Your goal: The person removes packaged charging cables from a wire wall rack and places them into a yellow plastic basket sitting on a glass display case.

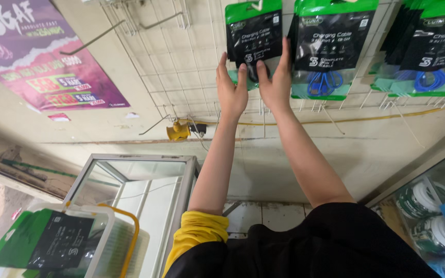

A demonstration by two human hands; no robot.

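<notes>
black sleeve (336, 242) fills the bottom edge, a yellow cuff (197, 231) beside it on the left. both forearms reach up from there to the wire rack (181, 67) on the wall.

left hand (231, 90) and right hand (275, 82): fingers spread narrow, both closed round the lower part of one cable packet (253, 36), green top, black card, hanging on the rack. thumbs meet at its bottom edge, fingers run up either side. packet sits upright, not tilted.

to handle it well, my read: keep both sides gripped evenly so the card stays flat, and keep the hole at the top square to its hook. hook itself not visible behind the header.

right of that packet on the rack: more packets (330, 46), same kind, blue cable showing through the clear window. bare hooks (93, 38) stick out left of it.

well below the rack, left: glass case (135, 190), nothing clearly visible inside. on it a white basket (104, 231) with yellow handle, holding green-and-black packets (47, 239). below the rack, right: another case (439, 216) with coiled white cables.
</notes>
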